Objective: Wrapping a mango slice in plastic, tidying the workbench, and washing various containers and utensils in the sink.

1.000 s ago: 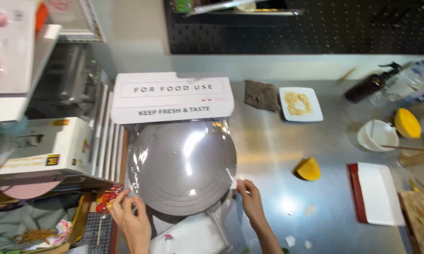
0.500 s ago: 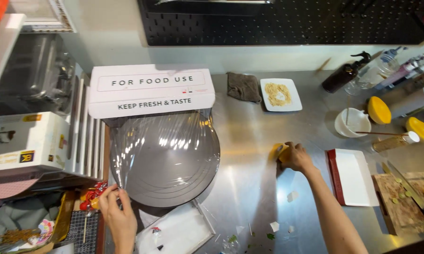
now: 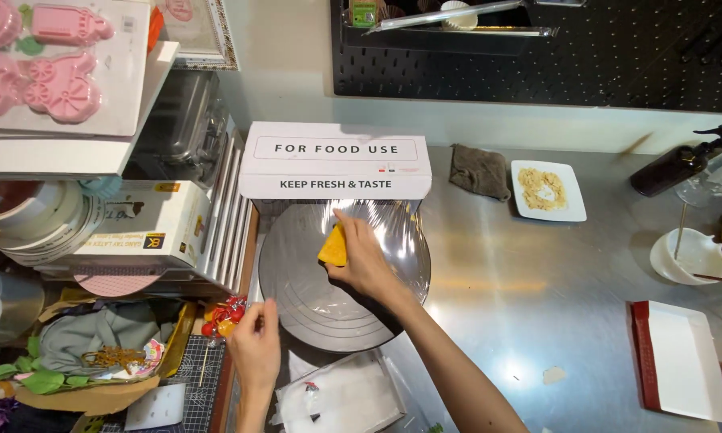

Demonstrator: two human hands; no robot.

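The wrap (image 3: 377, 220) is already pulled from the box (image 3: 334, 160) over the plate (image 3: 297, 309). A yellow wedge (image 3: 333, 246), held closed in the right hand (image 3: 366, 261), is pressed on it. Its near edge is pinched by the left hand (image 3: 256, 345). Cutting is judged left.

A baking or food-preparation kitchen is indicated by the steel counter (image 3: 537, 297), black pegboard (image 3: 577, 56), cling-film box (image 3: 334, 160), pink moulds (image 3: 40, 64) and round turntable (image 3: 329, 297).
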